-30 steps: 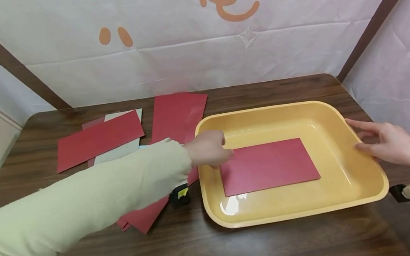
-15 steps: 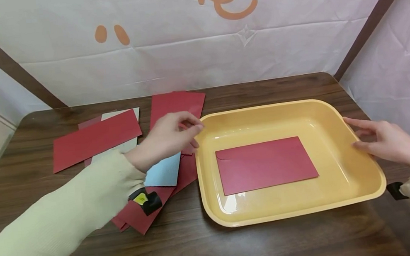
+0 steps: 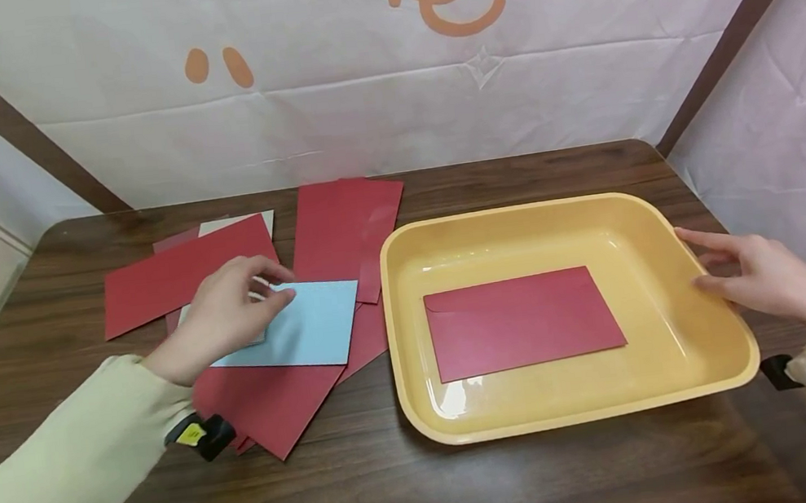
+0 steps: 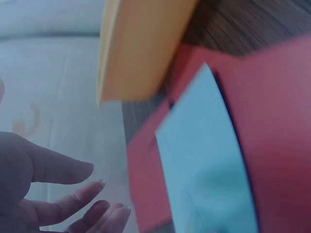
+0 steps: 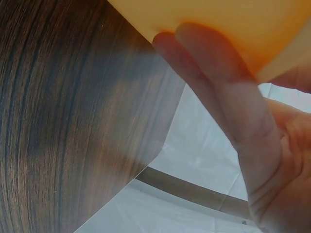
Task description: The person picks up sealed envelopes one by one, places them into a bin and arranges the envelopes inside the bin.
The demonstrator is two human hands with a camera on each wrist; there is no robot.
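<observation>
My left hand (image 3: 228, 307) hovers over a pile of envelopes, its fingers bent loosely and holding nothing. Under and beside it lies a light blue envelope (image 3: 318, 326), also large in the left wrist view. Red envelopes (image 3: 271, 400) stick out below the blue one. At the right, my right hand (image 3: 774, 278) holds the rim of a yellow tray (image 3: 583, 419), thumb inside and fingers against the outer wall (image 5: 233, 14). A single dark red envelope (image 3: 524, 323) lies flat on the tray's floor.
Another red envelope (image 3: 187, 274) lies across a pale grey one (image 3: 238, 221) at the back left. More red envelopes (image 3: 334, 226) lie between the pile and the tray. The dark wooden table (image 3: 414, 496) ends at a white cloth backdrop (image 3: 360, 125).
My left hand has withdrawn from over the tray to the left, above the blue envelope. The dark red envelope stays in the tray, and my right hand keeps its hold on the rim.
</observation>
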